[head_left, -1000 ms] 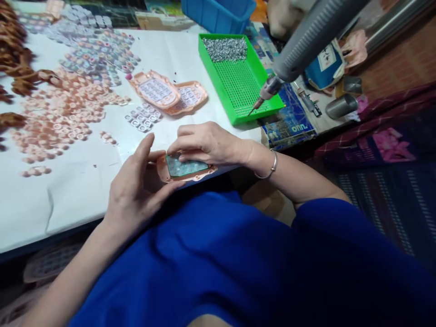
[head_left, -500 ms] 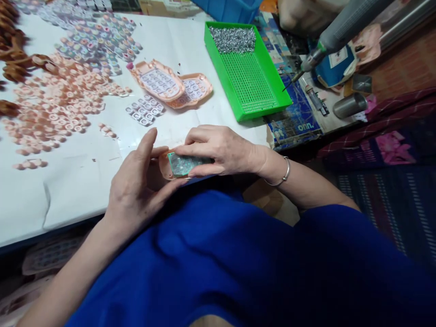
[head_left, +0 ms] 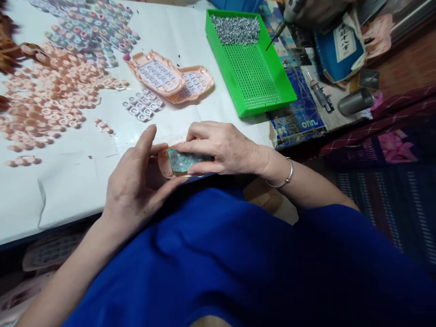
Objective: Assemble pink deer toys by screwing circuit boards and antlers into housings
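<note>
At the table's near edge, my left hand (head_left: 131, 181) grips the left end of a peach plastic shell (head_left: 165, 163), thumb and fingers on its opposite sides. A green circuit board (head_left: 179, 161) lies in the shell. My right hand (head_left: 225, 150), with a bangle at the wrist, is closed over the board's right part, fingers and thumb along its two long edges. The right end of board and shell is hidden under that hand. Just beyond are a white keypad sheet (head_left: 143, 104) and two peach shells with keypads in them, a front one (head_left: 156, 75) and a rear one (head_left: 195, 85).
A green tray (head_left: 269, 106) with a heap of screws (head_left: 236, 30) stands at the back right, an electric screwdriver (head_left: 285, 20) hanging over its edge. Peach button pieces (head_left: 54, 100) and pale keypads (head_left: 91, 29) spread over the left. A metal cup (head_left: 356, 101) lies far right.
The camera view has tilted slightly, so the table's things sit a little higher in view. Both hands keep their hold on the shell and board, almost unmoved.
</note>
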`<state>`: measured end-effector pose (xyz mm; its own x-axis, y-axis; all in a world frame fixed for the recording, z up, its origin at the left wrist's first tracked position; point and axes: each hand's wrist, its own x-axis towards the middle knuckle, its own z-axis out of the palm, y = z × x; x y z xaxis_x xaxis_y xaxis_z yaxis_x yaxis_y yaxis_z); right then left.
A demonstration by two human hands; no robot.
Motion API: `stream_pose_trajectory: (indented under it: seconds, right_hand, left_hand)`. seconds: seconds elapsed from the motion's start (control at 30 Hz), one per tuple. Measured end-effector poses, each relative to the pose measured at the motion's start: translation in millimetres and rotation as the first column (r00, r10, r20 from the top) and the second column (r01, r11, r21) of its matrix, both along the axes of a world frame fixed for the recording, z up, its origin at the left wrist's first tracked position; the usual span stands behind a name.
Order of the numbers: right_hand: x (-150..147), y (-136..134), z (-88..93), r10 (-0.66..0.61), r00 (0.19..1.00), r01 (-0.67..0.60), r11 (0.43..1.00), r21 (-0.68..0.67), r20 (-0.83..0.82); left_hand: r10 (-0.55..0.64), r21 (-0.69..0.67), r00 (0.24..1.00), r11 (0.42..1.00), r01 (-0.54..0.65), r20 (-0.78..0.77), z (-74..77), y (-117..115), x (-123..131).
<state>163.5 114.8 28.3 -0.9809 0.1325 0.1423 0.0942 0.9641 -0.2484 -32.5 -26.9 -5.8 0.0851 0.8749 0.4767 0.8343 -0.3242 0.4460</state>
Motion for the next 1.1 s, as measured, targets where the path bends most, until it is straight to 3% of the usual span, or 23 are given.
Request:
stream_pose_trajectory:
  seconds: [0.37,0.47,0.57,0.67,0.87,1.0,1.07,1.1]
  right_hand:
    - [-4,-4,10.1,-0.025,0.995,0.029,0.999,-0.040,0.102]
    - [-7,-6,11.4,-0.038,0.991,0.043,0.998,-0.040,0.125]
    - [-8,-9,13.9,-0.052,0.991,0.060,0.996,-0.066,0.122]
    - [-8,-9,15.6,-0.067,0.993,0.079,0.990,-0.120,0.101]
    - [-10,-6,11.6,-0.028,0.997,0.030,0.999,-0.027,0.071]
    - [1,-11,9.7,0.003,0.989,0.005,0.999,0.050,-0.146]
    - [17,-13,15.0,-0.086,0.913,0.133,0.987,0.092,-0.400]
    - [27,-12,19.7,-0.178,0.815,0.272,0.958,0.093,-0.551]
  left_hand:
    - [-0.001,-0.025,1.000,1.000,0.002,0.028,0.7,-1,0]
    - [0.004,0.080,0.998,0.997,0.001,-0.058,6.2,1,2]
    - [-0.064,0.215,0.980,0.971,0.106,-0.190,13.2,6,9]
    - [-0.195,0.196,0.940,0.947,0.254,-0.279,14.5,15,15]
    - [-0.233,0.216,0.897,0.919,0.329,-0.374,4.4,24,8]
    - [-0.179,0.232,0.886,0.926,0.299,-0.427,-7.3,21,-3]
    - [-0.174,0.249,0.877,0.918,0.309,-0.449,-15.5,23,-9]
    - [-0.175,0.266,0.880,0.911,0.315,-0.442,-19.8,24,-11]
